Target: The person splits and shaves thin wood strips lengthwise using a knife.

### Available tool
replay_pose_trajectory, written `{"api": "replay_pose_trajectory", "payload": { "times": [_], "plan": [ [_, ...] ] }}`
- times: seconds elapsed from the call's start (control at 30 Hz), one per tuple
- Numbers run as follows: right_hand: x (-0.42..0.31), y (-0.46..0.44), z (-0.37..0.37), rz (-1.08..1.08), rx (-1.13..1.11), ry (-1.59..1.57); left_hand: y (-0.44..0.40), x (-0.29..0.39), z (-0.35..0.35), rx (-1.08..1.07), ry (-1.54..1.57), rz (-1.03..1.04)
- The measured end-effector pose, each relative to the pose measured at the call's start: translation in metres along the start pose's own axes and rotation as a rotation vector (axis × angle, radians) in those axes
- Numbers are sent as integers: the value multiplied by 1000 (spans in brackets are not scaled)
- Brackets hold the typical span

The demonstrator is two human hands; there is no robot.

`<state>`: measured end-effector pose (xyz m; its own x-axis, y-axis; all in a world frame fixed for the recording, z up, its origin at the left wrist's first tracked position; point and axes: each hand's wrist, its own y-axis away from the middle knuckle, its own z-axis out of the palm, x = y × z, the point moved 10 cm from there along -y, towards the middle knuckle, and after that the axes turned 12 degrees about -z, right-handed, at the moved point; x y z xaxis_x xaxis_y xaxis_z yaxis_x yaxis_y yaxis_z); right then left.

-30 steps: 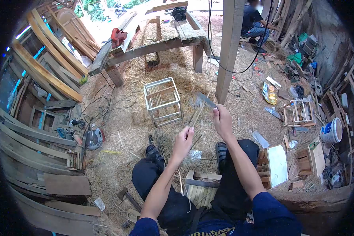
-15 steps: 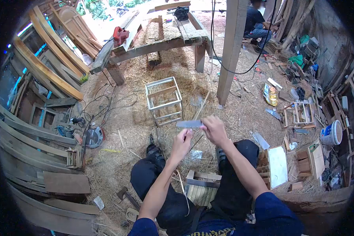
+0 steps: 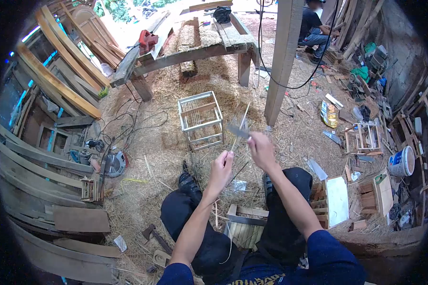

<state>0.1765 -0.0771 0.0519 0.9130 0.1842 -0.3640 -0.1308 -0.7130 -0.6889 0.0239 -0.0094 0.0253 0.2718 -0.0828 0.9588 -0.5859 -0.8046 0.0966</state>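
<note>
My right hand [image 3: 261,151] is closed around the handle of a knife [image 3: 238,131], whose broad flat blade points left. My left hand [image 3: 221,167] pinches a thin strip of wood or bamboo [image 3: 244,116], which slants up and away past the blade. Blade and strip cross in view; whether they touch I cannot tell. Between my knees stands a small slatted wooden piece [image 3: 245,232] with a dark band across it. Beyond my hands, a small pale wooden frame with thin rods [image 3: 200,127] stands on the floor.
A wooden workbench [image 3: 190,59] bears a red tool [image 3: 148,41]. A post [image 3: 281,66] rises at right of centre. Left lie a circular saw [image 3: 115,164], cables and an axe or hammer [image 3: 156,237]. A white bucket [image 3: 401,161] is at right. A person crouches [image 3: 314,33] far right.
The knife blade has swung from nearly level to tilted and moved up and right, away from my left hand. More of the strip now shows above my left hand.
</note>
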Motion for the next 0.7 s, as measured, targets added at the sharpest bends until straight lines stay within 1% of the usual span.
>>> {"api": "replay_pose_trajectory", "payload": {
  "times": [0.07, 0.1, 0.17, 0.2, 0.23, 0.33, 0.37, 0.47, 0.5, 0.6, 0.63, 0.7],
  "plan": [
    [-35, 2, 7, -170, -118, -50, 3, -7, 1, -12, -19, -49],
    [-38, 0, 8, -202, -129, -23, 1, -3, -2, 17, -17, 4],
    [-8, -3, -8, -19, 89, 8, -1, 0, -5, 67, -12, 102],
    [6, -6, -19, 66, 199, 25, 0, -3, -3, 58, -33, 79],
    [15, -8, -23, 135, 218, 69, -1, -5, -3, 53, -56, 60],
    [-29, -6, -8, -109, -17, -8, 2, -15, -2, 36, -89, 44],
    [-51, -4, -2, -211, -131, -22, 1, -18, -1, 34, -90, 49],
    [-17, -6, -9, -35, 0, 41, -1, -7, -5, 35, -88, 28],
    [7, -7, -20, 135, 143, -14, -1, -6, -3, 50, -87, 49],
    [7, -3, -24, 130, 152, -35, 5, -2, -5, 86, -86, 96],
    [-14, 0, -13, -44, -17, -73, 11, 5, -4, 83, -76, 102],
    [-37, 3, -5, -147, -117, -66, 11, 11, -3, 104, -78, 104]
  ]
}}
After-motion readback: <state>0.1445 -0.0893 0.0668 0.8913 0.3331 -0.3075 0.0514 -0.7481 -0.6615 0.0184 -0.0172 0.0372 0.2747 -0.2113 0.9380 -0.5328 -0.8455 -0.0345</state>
